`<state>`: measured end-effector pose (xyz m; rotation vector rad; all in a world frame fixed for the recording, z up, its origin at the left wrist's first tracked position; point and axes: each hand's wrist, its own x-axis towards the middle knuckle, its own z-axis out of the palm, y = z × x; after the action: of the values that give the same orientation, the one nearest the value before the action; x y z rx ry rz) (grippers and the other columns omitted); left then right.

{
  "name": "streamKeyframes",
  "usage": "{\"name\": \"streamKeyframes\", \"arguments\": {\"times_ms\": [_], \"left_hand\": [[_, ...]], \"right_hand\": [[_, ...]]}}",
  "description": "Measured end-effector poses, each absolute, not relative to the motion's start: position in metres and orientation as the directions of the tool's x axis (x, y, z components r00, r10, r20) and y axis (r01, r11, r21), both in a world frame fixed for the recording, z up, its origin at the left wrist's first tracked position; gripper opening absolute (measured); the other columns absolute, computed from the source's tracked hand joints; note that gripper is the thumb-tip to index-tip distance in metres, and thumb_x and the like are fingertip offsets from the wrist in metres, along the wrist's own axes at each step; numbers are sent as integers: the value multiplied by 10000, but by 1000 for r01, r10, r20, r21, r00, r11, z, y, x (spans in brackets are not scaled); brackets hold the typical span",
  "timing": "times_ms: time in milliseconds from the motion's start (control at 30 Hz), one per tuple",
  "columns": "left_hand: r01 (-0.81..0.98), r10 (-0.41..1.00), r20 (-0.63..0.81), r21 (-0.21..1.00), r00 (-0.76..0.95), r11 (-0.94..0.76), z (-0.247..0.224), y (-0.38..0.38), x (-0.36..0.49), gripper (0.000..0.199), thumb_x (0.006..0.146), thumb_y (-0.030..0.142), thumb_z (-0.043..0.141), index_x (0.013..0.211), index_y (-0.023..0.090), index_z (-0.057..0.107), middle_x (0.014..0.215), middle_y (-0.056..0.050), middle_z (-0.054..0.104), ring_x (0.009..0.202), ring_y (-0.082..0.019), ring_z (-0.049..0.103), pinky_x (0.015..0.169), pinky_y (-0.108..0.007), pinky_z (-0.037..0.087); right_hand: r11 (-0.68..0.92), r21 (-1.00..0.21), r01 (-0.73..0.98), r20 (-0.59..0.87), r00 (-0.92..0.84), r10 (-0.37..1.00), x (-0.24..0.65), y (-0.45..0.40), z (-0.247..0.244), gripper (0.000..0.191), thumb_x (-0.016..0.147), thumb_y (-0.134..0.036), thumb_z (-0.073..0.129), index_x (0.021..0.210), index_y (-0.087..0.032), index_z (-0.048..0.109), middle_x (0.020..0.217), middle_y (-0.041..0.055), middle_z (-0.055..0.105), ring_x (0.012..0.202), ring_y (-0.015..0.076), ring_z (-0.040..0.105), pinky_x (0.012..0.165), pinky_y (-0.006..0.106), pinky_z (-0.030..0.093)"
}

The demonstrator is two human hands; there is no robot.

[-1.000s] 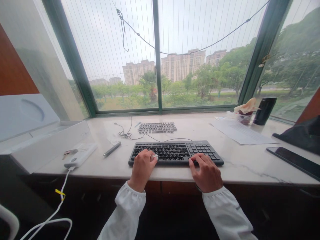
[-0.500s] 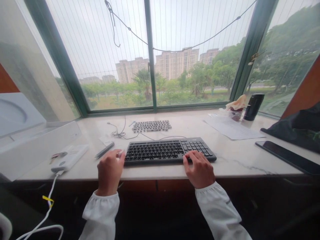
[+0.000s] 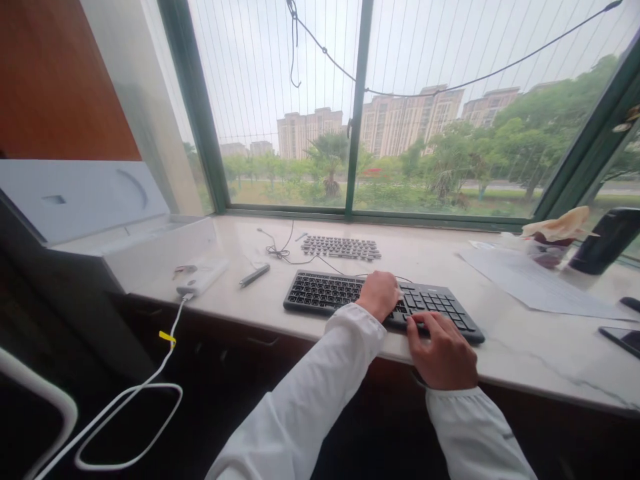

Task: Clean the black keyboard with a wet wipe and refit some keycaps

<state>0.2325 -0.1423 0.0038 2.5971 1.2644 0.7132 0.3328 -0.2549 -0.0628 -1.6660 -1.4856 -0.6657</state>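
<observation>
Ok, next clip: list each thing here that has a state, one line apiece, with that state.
Black keyboard: flat on the counter, cable attached.
Left hand: resting on the keyboard's middle, fingers curled; whether it holds anything cannot be told.
Right hand: fingers on the number-pad end.
Loose keycaps: laid out in rows behind the keyboard.
Power bank: white cable plugged in.
Pen: lying flat.
Phone: screen dark.

1 keyboard (image 3: 345, 297), 2 hands, 1 pen (image 3: 255, 275), 1 power bank (image 3: 201, 277), 1 flask (image 3: 604, 241)
</observation>
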Motion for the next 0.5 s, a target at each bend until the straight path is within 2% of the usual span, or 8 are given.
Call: {"name": "streamKeyframes", "arguments": {"times_ms": [133,333,500], "left_hand": [[734,802,310,328,511,-594,-3,-121,238,230,827,286,607,944,153,754,910,-111,737,910,-195,666,865,-276,506],[795,829,321,269,458,-543,-1,-105,244,258,850,232,557,970,73,722,971,-179,710,966,-250,662,880,-322,509],[821,835,333,231,437,-522,-1,-103,242,251,868,231,552,994,76,705,963,-174,699,961,-239,666,879,-309,506]], "right_hand": [[-4,-204,979,813,172,556,333,-255,-63,152,877,-331,524,824,-215,606,878,21,669,830,195,593,706,294,394],[11,-210,978,818,169,550,330,-256,-59,145,875,-305,526,805,-209,607,881,34,674,826,195,593,713,293,400],[22,-216,976,811,167,562,329,-258,-56,134,874,-296,529,799,-214,605,869,29,667,822,189,588,713,288,401]]}}
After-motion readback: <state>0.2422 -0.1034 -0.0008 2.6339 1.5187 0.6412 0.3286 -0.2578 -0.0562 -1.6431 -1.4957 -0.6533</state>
